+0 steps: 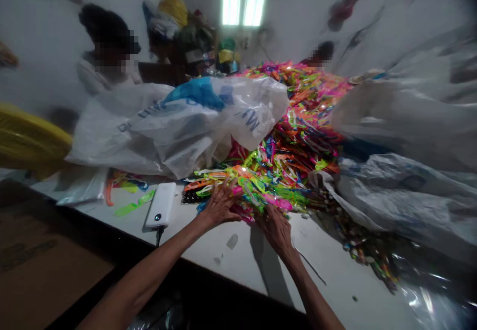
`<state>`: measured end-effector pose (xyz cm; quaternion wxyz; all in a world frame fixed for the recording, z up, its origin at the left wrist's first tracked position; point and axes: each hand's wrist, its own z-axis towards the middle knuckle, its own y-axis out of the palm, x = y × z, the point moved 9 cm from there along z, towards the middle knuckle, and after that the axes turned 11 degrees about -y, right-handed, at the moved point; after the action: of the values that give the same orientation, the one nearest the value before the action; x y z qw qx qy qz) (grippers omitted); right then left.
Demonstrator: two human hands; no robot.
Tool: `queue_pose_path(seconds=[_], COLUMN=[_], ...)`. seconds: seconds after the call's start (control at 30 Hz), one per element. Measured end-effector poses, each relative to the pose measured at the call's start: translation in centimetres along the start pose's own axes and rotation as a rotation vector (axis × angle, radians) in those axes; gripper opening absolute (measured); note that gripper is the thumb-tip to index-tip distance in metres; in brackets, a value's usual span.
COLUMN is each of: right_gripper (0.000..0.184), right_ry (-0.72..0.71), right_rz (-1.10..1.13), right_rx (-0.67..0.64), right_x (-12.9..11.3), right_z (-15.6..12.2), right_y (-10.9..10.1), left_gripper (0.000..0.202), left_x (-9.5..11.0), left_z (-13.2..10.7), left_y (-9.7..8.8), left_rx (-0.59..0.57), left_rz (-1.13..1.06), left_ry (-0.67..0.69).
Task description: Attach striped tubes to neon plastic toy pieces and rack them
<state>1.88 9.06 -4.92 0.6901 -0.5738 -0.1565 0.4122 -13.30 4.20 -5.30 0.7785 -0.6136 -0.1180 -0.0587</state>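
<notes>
A big heap of long, thin plastic pieces [294, 163] in neon pink, orange, green and yellow spreads over the white table [238, 265]. At its near edge my left hand [220, 205] lies on the pieces with its fingers spread. My right hand [275, 226] reaches into the same edge, close to a pink piece [278, 201]. Its fingertips are hidden among the pieces, so I cannot tell whether it grips any. A dark perforated strip [190, 196] shows left of my left hand.
A white power bank [161, 205] with a cable lies on the left, near loose green pieces [134, 204]. A large white plastic bag [179, 126] covers part of the heap. Clear plastic bags [410, 186] stand on the right. A person [112, 66] sits across the table; another is behind the heap.
</notes>
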Motion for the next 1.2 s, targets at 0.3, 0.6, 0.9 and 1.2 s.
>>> queue_pose_path(seconds=[0.3,0.6,0.9,1.2], right_gripper=[0.025,0.018,0.004,0.014], right_ry=[0.093,0.09,0.129,0.099], right_rz=[-0.178,0.104,0.769,0.441], right_rx=[-0.018,0.148,-0.176,-0.049], right_x=[4.8,4.6,-3.8,-2.7], right_z=[3.7,-2.6,-1.0,6.4], right_y=[-1.4,-5.3,2.9,3.2], left_gripper=[0.07,0.032,0.039,0.027], left_x=[3.6,-1.2,-7.8,-4.4], left_z=[4.9,-5.1,-5.4,-4.1], left_y=[-1.5,-4.2,-1.5,-12.7], left_rx=[0.106,0.279,0.129,0.231], left_rz=[-0.173,-0.084,0.428,0.574], left_ry=[-0.05,-0.307,-0.285,-0.205])
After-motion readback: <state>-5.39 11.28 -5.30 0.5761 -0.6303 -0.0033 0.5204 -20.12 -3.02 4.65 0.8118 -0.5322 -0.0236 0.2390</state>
